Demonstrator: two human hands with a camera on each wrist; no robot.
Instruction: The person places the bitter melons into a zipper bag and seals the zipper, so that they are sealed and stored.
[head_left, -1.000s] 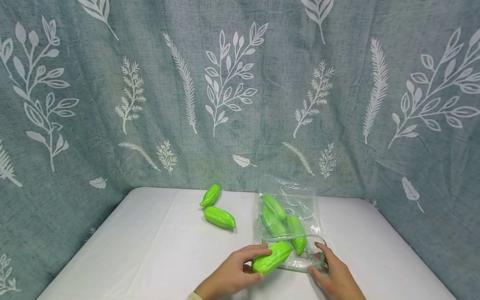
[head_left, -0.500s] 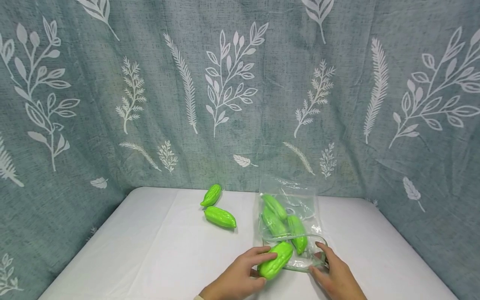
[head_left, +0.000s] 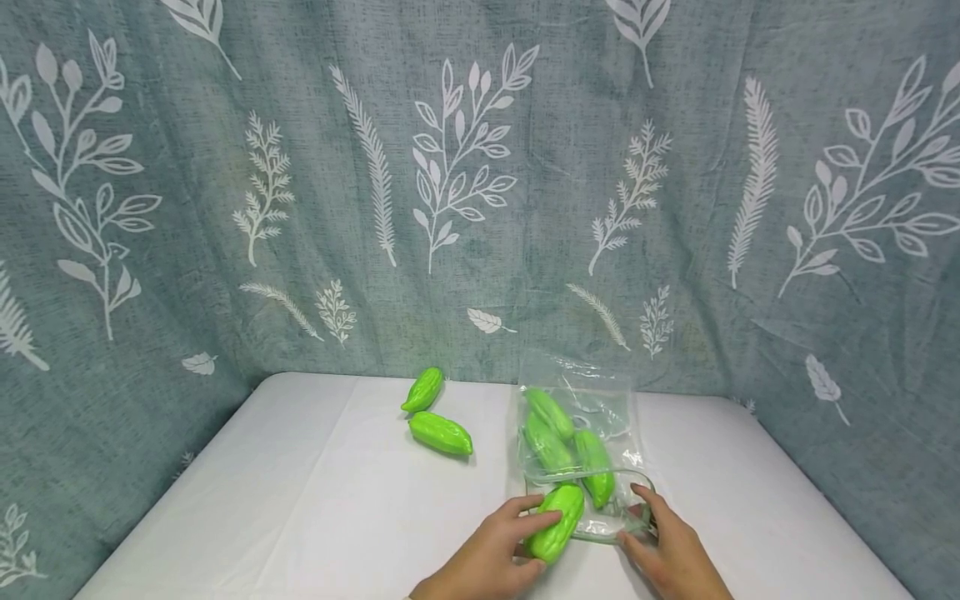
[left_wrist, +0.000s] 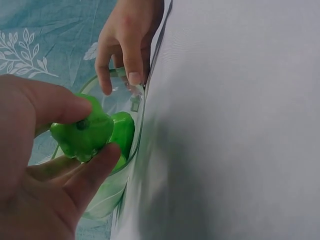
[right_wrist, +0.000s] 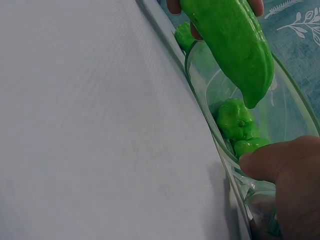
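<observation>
My left hand [head_left: 491,546] grips a bright green bitter gourd [head_left: 557,525], fingers over its top and thumb below, at the mouth of a clear plastic bag [head_left: 617,408]. The bag lies on the table with its green-edged mouth gaping toward me. Inside rest three more gourds; one bitter gourd [head_left: 595,471] lies closest to the opening on the right. At the mouth's right end, my right hand [head_left: 671,546] holds the bag's rim. In the right wrist view, the held gourd [left_wrist: 82,132] points its tip into the opening over the bagged gourds [right_wrist: 236,120].
Two loose bitter gourds lie left of the bag: one gourd [head_left: 440,433] nearer and another gourd [head_left: 423,389] near the back edge. A white cloth covers the table [head_left: 315,500]. Behind it hangs a grey-green curtain [head_left: 480,208] with white leaf patterns.
My left hand has shifted slightly right with the gourd, which has turned to a steeper angle with its far end toward the bag. The right hand and the bag stay in place.
</observation>
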